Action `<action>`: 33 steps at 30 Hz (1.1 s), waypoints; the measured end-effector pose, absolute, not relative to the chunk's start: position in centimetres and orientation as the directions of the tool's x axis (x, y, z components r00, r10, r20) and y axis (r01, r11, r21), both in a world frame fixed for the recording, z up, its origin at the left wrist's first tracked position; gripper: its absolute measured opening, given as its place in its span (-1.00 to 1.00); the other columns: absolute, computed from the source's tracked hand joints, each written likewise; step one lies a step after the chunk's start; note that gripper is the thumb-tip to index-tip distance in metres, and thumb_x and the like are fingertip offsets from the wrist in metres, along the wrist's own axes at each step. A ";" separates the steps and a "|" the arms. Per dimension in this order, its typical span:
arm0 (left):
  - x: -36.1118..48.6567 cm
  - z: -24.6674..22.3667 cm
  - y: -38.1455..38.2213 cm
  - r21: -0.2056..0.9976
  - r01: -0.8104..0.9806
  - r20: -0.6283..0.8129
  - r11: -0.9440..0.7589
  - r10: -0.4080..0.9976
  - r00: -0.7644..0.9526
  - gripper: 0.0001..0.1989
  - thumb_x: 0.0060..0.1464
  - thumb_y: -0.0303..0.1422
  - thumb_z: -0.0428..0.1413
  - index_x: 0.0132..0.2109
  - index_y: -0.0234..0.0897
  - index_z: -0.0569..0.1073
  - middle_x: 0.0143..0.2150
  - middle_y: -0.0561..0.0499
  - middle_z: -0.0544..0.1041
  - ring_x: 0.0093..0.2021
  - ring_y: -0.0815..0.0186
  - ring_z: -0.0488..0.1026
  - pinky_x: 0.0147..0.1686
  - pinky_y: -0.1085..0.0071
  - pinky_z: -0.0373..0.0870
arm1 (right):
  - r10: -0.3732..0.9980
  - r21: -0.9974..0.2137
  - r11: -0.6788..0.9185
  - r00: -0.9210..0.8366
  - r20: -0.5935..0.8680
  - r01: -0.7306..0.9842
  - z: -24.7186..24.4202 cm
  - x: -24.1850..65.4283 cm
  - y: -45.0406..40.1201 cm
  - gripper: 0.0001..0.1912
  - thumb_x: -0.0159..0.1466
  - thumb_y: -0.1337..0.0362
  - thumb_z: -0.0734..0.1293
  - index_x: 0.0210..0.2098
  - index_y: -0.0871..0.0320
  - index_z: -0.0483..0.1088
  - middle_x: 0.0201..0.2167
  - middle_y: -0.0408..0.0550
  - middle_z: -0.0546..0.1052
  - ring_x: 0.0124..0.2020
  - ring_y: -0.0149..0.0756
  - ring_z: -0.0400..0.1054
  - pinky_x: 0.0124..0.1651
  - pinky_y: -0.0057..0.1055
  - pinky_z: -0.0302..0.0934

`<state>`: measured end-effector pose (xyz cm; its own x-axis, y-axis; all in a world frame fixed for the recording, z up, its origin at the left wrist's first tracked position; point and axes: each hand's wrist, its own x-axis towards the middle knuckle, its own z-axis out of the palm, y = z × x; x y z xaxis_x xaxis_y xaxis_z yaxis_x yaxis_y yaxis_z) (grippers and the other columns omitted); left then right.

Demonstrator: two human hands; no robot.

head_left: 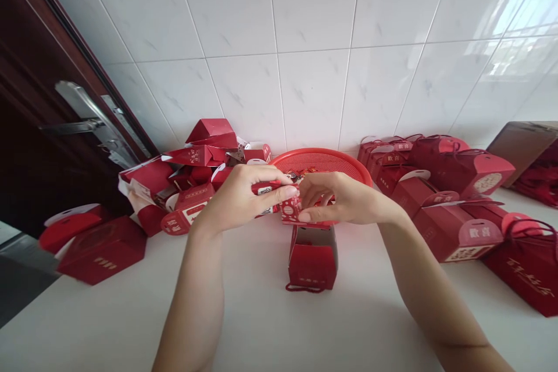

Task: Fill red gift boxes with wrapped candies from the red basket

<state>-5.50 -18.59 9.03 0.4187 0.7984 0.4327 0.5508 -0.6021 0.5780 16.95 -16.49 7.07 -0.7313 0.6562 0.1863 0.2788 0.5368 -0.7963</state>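
Observation:
My left hand (pixel 246 196) is closed round small red and white wrapped packets (pixel 265 190), pinched between thumb and fingers. Beside it, my right hand (pixel 344 199) has its fingers curled at a small red patterned packet (pixel 290 209), its thumb against the edge. Both hands are above the front of a red plastic basket (pixel 325 157) that holds small wrapped items. Just below them an open red box (pixel 313 264) stands on the white table, a dark red cord at its front. My hands hide part of the basket and of the packets.
Red boxes, some folded or partly open, are heaped at the left (pixel 196 195). Several closed red boxes with cords stand at the right (pixel 440 209). Behind them, a cardboard box (pixel 514 145) sits near the tiled wall (pixel 314 81). A dark door (pixel 56 70) is at the left.

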 end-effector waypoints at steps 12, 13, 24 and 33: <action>-4.0 8.2 -18.2 0.599 0.515 0.417 -0.613 0.788 0.453 -0.71 0.24 -0.11 0.11 -0.21 -0.20 0.59 -0.25 0.02 0.62 -0.21 0.26 0.52 -0.17 0.40 0.45 | 0.638 -0.729 0.583 -0.757 0.138 0.359 7.0 17.2 -16.3 -0.89 0.22 0.33 0.37 -0.23 0.15 0.46 -0.41 -0.16 0.55 -0.42 -0.35 0.43 -0.40 -0.43 0.27; -4.0 8.2 -18.2 0.596 0.523 0.404 -0.609 0.791 0.460 -0.69 0.25 -0.09 0.09 -0.23 -0.21 0.58 -0.29 0.02 0.60 -0.25 0.27 0.51 -0.22 0.41 0.44 | 0.631 -0.712 0.590 -0.768 0.113 0.380 7.0 17.2 -16.3 -0.89 0.21 0.33 0.38 -0.24 0.15 0.46 -0.42 -0.16 0.54 -0.42 -0.34 0.44 -0.41 -0.44 0.26; -3.8 8.0 -18.2 0.579 0.525 0.412 -0.623 0.780 0.471 -0.52 0.33 -0.04 -0.04 -0.43 -0.24 0.44 -0.47 0.03 0.43 -0.39 0.32 0.36 -0.34 0.39 0.35 | 0.666 -0.738 0.567 -0.731 0.150 0.366 7.2 17.1 -16.6 -0.85 0.22 0.20 0.42 -0.26 0.14 0.50 -0.32 -0.08 0.59 -0.31 -0.29 0.48 -0.30 -0.40 0.32; -1.8 6.7 -17.6 0.590 0.374 0.594 -0.715 0.699 0.398 -0.59 0.38 -0.14 -0.05 -0.36 -0.26 0.46 -0.11 -0.07 0.46 -0.14 0.28 0.46 -0.11 0.37 0.41 | 0.687 -0.888 0.457 -0.651 0.323 0.041 7.0 16.7 -16.3 -0.73 0.22 0.08 0.45 -0.29 0.17 0.48 -0.37 -0.12 0.53 -0.33 -0.34 0.41 -0.26 -0.39 0.34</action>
<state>-1.77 -17.60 6.71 0.3984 0.6988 0.5942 0.3739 -0.7152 0.5904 16.74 -16.33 6.95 -0.6510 0.6868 0.3233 0.0414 0.4574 -0.8883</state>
